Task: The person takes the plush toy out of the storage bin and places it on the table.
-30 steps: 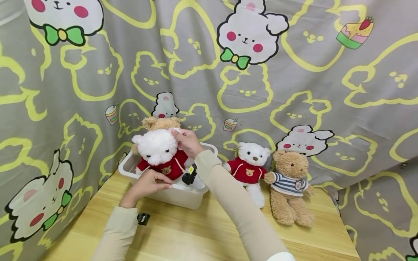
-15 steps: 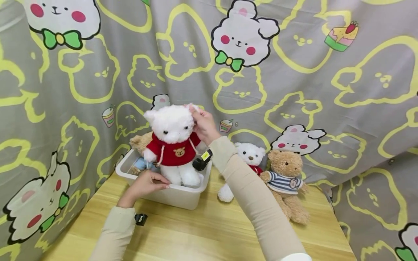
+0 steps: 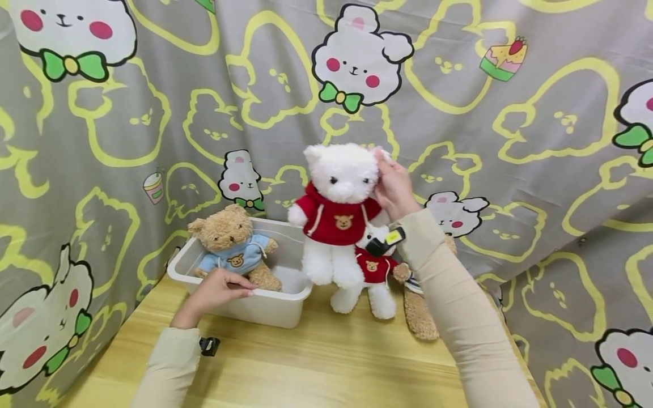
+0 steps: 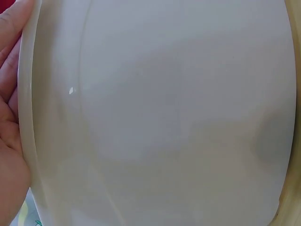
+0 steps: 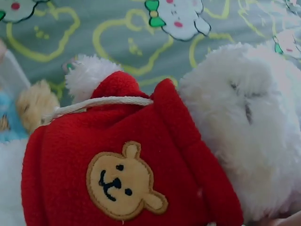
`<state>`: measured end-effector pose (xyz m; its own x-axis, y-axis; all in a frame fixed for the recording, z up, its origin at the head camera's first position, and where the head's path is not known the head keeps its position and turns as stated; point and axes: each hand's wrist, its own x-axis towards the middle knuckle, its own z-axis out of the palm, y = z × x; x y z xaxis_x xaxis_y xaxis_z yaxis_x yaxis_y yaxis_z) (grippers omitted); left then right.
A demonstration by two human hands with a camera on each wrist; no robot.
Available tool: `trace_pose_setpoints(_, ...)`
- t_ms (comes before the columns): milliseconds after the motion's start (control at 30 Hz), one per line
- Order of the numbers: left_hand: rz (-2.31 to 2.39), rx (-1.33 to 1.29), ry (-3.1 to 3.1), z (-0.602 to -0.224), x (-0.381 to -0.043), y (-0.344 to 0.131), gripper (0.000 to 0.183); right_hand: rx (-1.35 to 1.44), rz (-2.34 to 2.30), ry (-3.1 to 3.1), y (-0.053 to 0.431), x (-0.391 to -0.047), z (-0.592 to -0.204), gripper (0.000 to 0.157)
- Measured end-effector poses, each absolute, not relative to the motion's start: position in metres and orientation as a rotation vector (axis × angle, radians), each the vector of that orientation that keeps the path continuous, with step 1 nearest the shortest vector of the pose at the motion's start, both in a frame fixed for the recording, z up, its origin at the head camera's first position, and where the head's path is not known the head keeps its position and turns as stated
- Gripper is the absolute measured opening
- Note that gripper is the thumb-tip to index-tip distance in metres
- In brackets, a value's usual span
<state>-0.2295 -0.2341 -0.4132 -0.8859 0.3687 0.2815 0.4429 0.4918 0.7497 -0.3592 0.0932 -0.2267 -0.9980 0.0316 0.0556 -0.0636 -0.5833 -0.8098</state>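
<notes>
My right hand (image 3: 394,184) pinches a white teddy bear (image 3: 345,175) in a red hoodie by the ear. The bear hangs upright in the air right of a white plastic bin (image 3: 278,310). Close up in the right wrist view is its red hoodie (image 5: 70,160), which carries a bear-face patch. My left hand (image 3: 216,294) holds the bin's near rim, its fingers on the inner side; the left wrist view shows part of the left hand (image 4: 9,127) beside the bin's wall (image 4: 178,103). Inside the bin leans a brown teddy bear (image 3: 224,229) in a blue hoodie.
Behind the held bear, another white teddy bear (image 3: 374,272) in red sits on the wooden table (image 3: 306,368). Beside it is a brown bear (image 3: 420,311) in stripes, mostly hidden by my right arm. A patterned curtain (image 3: 285,130) surrounds the table.
My right hand has lifted the white teddy bear out of the bin and carried it right. The brown bear in blue has come into full view. My left hand has stayed on the rim.
</notes>
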Motion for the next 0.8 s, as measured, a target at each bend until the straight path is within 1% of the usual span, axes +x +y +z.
trace_pose_setpoints(100,-1.345,-0.72,-2.628,-0.413,-0.228,-0.235,0.01,-0.008,2.725,-1.458,0.123,-0.355,-0.237,0.044)
trace_pose_setpoints(167,-1.335,-0.721,-2.624,-0.412,-0.226,-0.236,0.01,-0.033,2.724,-1.482,0.14,-0.352,-0.249,0.045)
trace_pose_setpoints(200,-1.331,-0.72,-2.623,-0.411,-0.225,-0.236,0.01,-0.045,2.724,-1.497,0.148,-0.35,-0.256,0.042)
trace_pose_setpoints(333,-1.323,-0.714,-2.623,-0.412,-0.225,-0.238,0.01,-0.103,2.736,-1.565,0.175,-0.342,-0.288,0.017)
trace_pose_setpoints(367,-1.325,-0.713,-2.623,-0.413,-0.225,-0.239,0.01,-0.119,2.753,-1.573,0.181,-0.339,-0.297,0.015)
trace_pose_setpoints(600,-1.348,-0.697,-2.638,-0.438,-0.242,-0.247,0.011,-0.209,2.755,-1.726,0.204,-0.328,-0.352,0.032)
trace_pose_setpoints(800,-1.37,-0.731,-2.612,-0.447,-0.25,-0.248,0.012,-0.272,2.8,-1.802,0.214,-0.321,-0.389,0.034)
